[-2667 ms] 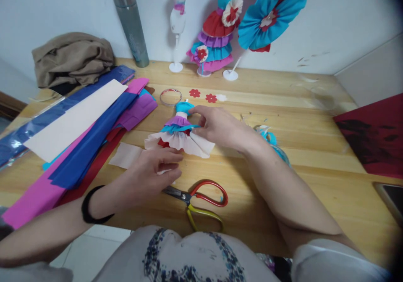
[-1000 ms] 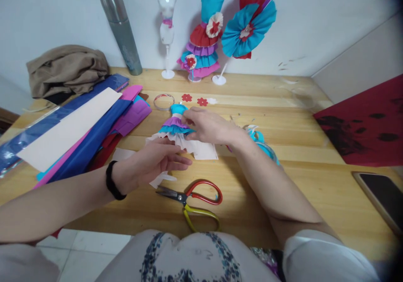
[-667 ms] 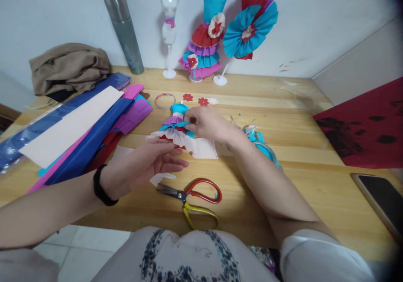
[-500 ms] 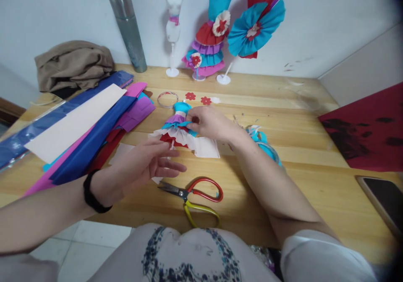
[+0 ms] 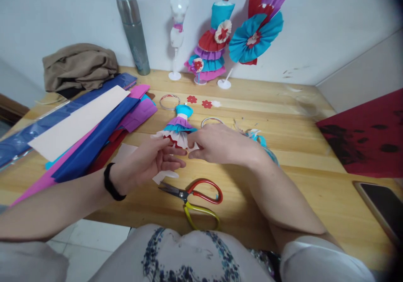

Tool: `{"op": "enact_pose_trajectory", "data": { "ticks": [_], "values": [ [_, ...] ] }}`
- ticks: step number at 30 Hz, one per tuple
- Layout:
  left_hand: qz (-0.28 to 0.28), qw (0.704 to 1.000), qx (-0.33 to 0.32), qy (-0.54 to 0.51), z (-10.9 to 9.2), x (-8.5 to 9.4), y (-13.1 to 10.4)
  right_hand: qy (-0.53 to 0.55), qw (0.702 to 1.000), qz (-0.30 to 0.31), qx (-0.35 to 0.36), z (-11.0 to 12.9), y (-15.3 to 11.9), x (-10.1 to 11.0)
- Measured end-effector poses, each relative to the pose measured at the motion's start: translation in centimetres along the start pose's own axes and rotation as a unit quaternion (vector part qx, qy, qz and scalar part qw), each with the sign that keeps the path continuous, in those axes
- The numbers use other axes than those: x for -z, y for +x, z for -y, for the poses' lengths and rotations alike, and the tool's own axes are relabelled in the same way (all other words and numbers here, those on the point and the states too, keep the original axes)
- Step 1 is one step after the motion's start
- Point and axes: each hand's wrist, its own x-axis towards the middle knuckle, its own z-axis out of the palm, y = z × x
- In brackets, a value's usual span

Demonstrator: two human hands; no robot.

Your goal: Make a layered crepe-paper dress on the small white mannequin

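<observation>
A small doll-size crepe-paper dress [image 5: 181, 124] lies flat on the table, with a turquoise top, purple and turquoise ruffles, and a white crepe-paper strip [image 5: 178, 138] gathered over red at its hem. My right hand [image 5: 222, 144] is at the hem's right end, its thumb and forefinger closed on the white strip, whose loose end the hand hides. My left hand [image 5: 151, 160] hovers just below the hem, fingers loosely stretched and holding nothing. Scissors [image 5: 181, 194] with one red and one yellow handle lie open-bladed in front of both hands.
Behind stand a bare mannequin [image 5: 179, 15], two dressed mannequins [image 5: 211, 40] [image 5: 255, 38] and a flask [image 5: 134, 38]. Folded crepe paper [image 5: 85, 122] and brown cloth [image 5: 78, 65] lie left. Tape rolls [image 5: 170, 101], red paper flowers [image 5: 192, 99], turquoise scraps [image 5: 260, 139] and a phone [image 5: 379, 206] lie about.
My right hand has moved from the dress's middle ruffles down to the white hem, uncovering the ruffles and a tape roll behind. My left hand has shifted slightly right. The view has tilted up a little.
</observation>
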Motion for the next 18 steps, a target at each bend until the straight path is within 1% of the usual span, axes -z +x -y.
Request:
{"op": "enact_pose_trajectory", "data": {
  "ticks": [2,3,5,7,9,11,14,15,16,18],
  "values": [
    [-0.028,0.999,0.003,-0.020,0.1,-0.2,0.1,-0.014,1.000,0.011,-0.022,0.3,-0.3,0.3],
    [-0.035,0.999,-0.001,-0.035,0.1,-0.4,0.1,-0.018,1.000,0.006,-0.025,0.3,-0.4,0.4],
    [-0.031,0.997,-0.013,-0.066,0.3,-0.5,0.1,-0.024,0.999,0.003,-0.031,0.3,-0.4,0.5],
    [-0.020,0.996,-0.020,-0.083,0.5,-0.7,0.2,-0.025,0.999,0.018,-0.036,0.1,-0.3,0.4],
    [-0.014,0.996,-0.022,-0.085,0.6,-0.9,0.4,-0.014,0.999,0.041,-0.023,-0.2,-0.2,0.2],
    [-0.016,0.996,-0.019,-0.082,0.7,-1.2,0.7,0.009,0.997,0.071,0.012,-0.1,-0.3,0.0],
    [-0.008,0.998,-0.013,-0.067,0.6,-1.4,1.2,0.030,0.992,0.107,0.059,0.6,-0.7,-0.3],
    [-0.005,0.998,-0.009,-0.055,0.6,-1.4,1.4,0.030,0.992,0.103,0.070,0.9,-0.9,-0.4],
    [-0.004,0.999,-0.005,-0.040,0.6,-1.4,1.6,0.029,0.990,0.115,0.074,1.3,-1.0,-0.6],
    [-0.005,1.000,0.005,-0.008,0.6,-1.2,2.1,0.035,0.992,0.100,0.071,2.1,-1.2,-0.9]
  ]
}}
